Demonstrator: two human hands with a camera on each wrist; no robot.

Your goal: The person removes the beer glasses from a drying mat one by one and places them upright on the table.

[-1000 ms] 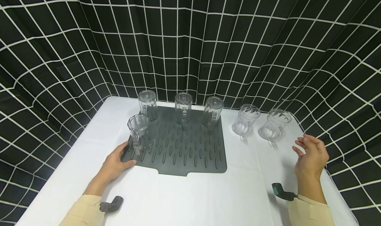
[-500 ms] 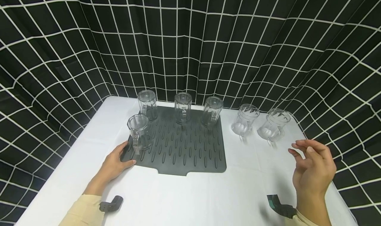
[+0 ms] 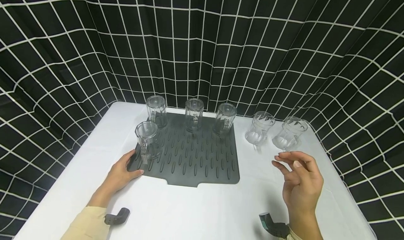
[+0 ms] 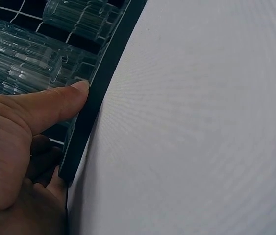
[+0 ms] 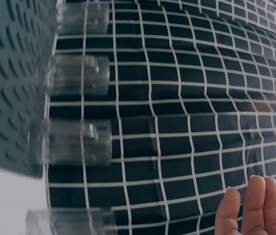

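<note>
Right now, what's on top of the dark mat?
Four clear glass mugs stand on the dark mat: three along the back, one nearer the left hand. Its thumb touches the mat's edge. The mat covers whatever is beneath it, so that can't be seen.

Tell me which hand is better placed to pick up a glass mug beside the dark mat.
Probably the right hand: it holds nothing and is close to the rightmost glass mug. The left hand touches the dark mat's near-left corner, farther from that mug.
</note>
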